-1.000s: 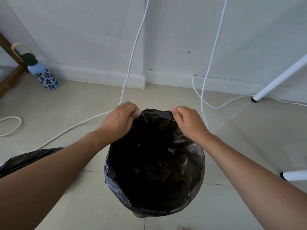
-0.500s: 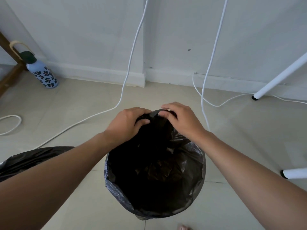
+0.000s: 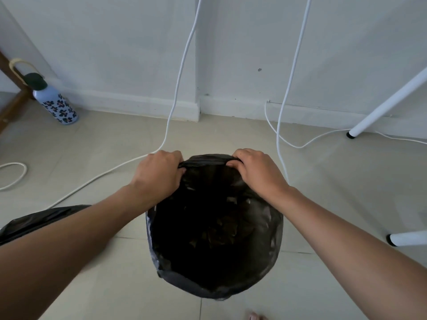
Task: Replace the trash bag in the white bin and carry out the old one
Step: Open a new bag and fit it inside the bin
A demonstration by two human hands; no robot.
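1. The left hand (image 3: 157,176) has its grip closed on the far edge of the black trash bag (image 3: 215,232).
2. The right hand (image 3: 258,172) grips the same edge just beside it, the plastic stretched between them.
3. The bag stands open on the tiled floor (image 3: 335,192), covering the bin.
4. Another black bag (image 3: 41,220) lies under the left forearm.
5. A flowered bottle (image 3: 55,102) stands near the wall.

Two hands, left (image 3: 159,175) and right (image 3: 258,172). Two black bags: one (image 3: 215,239) open between the arms, another (image 3: 41,219) on the floor at the left. One flowered bottle (image 3: 57,106). Two white legs (image 3: 388,105) (image 3: 409,237). Two cords (image 3: 182,65) (image 3: 295,54) hang down the wall.
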